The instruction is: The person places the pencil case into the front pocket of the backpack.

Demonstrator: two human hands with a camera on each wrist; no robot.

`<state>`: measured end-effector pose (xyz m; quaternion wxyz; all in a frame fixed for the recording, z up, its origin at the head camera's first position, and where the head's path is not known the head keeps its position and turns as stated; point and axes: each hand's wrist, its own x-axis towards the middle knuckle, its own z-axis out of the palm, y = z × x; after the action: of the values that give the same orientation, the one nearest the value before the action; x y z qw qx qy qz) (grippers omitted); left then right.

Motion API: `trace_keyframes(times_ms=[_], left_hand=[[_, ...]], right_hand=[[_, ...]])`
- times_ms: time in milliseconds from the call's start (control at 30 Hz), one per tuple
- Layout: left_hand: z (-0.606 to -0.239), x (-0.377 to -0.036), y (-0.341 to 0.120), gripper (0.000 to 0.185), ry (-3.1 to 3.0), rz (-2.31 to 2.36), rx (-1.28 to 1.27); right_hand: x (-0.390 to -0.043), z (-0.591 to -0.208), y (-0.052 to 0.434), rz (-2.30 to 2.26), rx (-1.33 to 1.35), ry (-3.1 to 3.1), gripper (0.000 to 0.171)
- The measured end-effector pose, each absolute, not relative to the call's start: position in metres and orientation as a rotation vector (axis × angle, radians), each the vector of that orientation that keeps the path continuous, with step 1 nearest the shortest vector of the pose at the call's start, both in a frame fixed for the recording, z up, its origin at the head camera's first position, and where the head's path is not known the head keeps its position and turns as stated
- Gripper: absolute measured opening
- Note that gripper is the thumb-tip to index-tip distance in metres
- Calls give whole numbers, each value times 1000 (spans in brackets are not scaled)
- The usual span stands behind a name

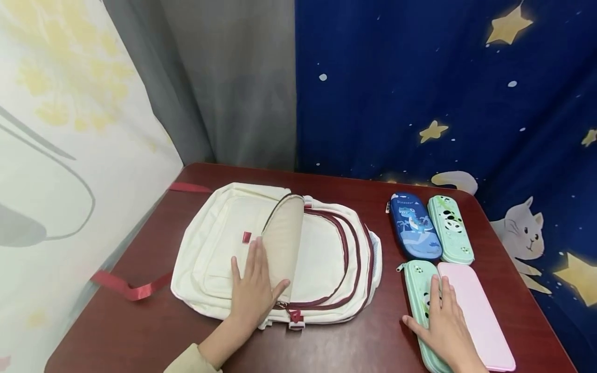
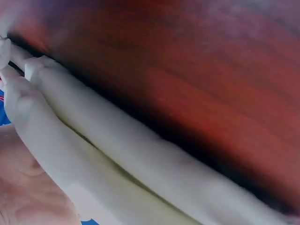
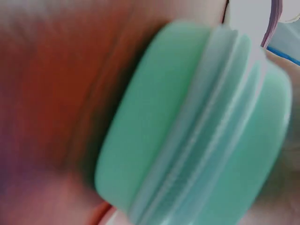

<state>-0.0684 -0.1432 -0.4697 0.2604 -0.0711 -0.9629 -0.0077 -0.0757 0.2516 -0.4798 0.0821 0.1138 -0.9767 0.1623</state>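
Showing a cream backpack (image 1: 224, 212) lying flat on the counter (image 1: 350, 349), exposing a folded beige flap (image 1: 285, 243). Probably handling as light, soft and floppy; suiting a hold along the firmer-looking maroon trim (image 1: 345, 248). Resting the left grip (image 1: 252, 290) on the flap, fingers straight and close together, thumb spreading apart, pinching nothing. Resting the right grip (image 1: 445, 324), also straight-fingered, over the near mint pencil case (image 1: 412, 280), right of the backpack. Probably handling as light, stiff-shelled and slightly slippery; suiting a hold across both long sides. Adjoining a pink case (image 1: 478, 311); including, farther back, a blue case (image 1: 417, 230) and a second mint case (image 1: 459, 241).
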Motion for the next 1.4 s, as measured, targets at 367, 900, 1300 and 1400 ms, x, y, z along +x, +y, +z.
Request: trace_keyframes(times_ms=[367,900,1300,1400], left_hand=[[-476,-70,-144,46,-2455,-98,-457],[-466,-82,-103,92,-2791,63,-150],[-465,-93,-94,78,-2872,-200,35],[-463,-97,-89,63,-2805,-160,110]], right_hand=[[-56,-485,250,441,224,-3077,123],[-40,-491,251,361,125,-2988,93],[-33,-495,256,338,89,-3051,105],[-34,-494,256,355,128,-3034,104]])
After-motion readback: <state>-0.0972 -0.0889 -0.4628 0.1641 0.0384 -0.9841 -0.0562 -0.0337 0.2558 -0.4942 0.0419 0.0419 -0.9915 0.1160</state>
